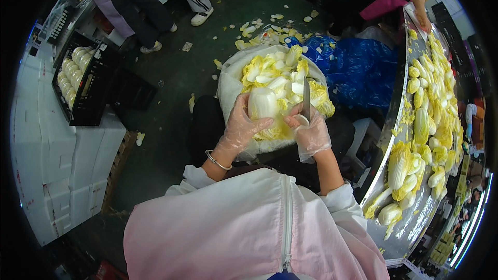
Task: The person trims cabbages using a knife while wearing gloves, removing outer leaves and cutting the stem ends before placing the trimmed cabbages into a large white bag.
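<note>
My left hand (240,126), in a clear plastic glove, grips a trimmed napa cabbage (262,103) with pale, smooth outer leaves. A knife (307,95) is held in my right hand (314,134), also gloved, its blade pointing away from me. Against the right fingers rests a small white piece of cabbage (302,119). Both hands are over a round container lined with a white bag (230,76). Loose yellow leaves and white cabbage trimmings (266,74) fill it. The knife blade is apart from the cabbage.
To the right, a metal table (406,237) bears many napa cabbages (422,124); a co-worker's hand (423,21) reaches over its far end. Blue plastic sheeting (362,70) lies beyond the container. On the left, a black crate (83,85) of cabbages tops white foam boxes (58,151). Scraps litter the floor.
</note>
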Available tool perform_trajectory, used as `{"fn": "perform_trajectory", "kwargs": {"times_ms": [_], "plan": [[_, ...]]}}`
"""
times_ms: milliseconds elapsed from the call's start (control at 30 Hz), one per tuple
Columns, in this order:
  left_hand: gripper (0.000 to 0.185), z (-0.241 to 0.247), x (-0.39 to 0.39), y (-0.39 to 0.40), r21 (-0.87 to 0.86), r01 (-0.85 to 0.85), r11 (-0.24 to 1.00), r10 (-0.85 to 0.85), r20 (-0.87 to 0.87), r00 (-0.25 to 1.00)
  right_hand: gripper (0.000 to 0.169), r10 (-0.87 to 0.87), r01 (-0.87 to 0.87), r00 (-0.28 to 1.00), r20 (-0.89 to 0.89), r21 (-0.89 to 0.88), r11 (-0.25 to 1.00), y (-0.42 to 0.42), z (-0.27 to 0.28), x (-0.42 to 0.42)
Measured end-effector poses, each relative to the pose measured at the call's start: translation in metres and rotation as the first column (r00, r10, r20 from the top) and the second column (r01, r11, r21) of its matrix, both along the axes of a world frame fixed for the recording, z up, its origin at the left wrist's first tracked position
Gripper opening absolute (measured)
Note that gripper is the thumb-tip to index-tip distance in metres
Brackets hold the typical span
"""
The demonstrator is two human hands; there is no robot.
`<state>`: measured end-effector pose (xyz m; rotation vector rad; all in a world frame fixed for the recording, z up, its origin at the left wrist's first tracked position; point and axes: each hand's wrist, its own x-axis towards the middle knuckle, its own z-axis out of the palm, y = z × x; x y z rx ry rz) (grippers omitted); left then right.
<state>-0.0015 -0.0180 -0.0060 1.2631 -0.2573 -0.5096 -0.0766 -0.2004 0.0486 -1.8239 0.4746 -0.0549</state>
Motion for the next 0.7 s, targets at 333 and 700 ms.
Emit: {"fn": "perform_trajectory", "kwargs": {"times_ms": [333, 700], "plan": [[0.065, 0.026, -0.009, -0.008, 0.394, -0.049, 0.918, -0.089, 0.323, 0.942, 0.071, 0.158, -0.148, 0.985, 0.069, -0.134, 0.98, 0.013, 0.008, 0.014], [0.07, 0.011, -0.011, 0.0, 0.389, -0.071, 0.919, -0.115, 0.435, 0.893, 0.046, 0.077, -0.088, 0.991, -0.106, -0.108, 0.99, 0.017, 0.01, 0.007]]}}
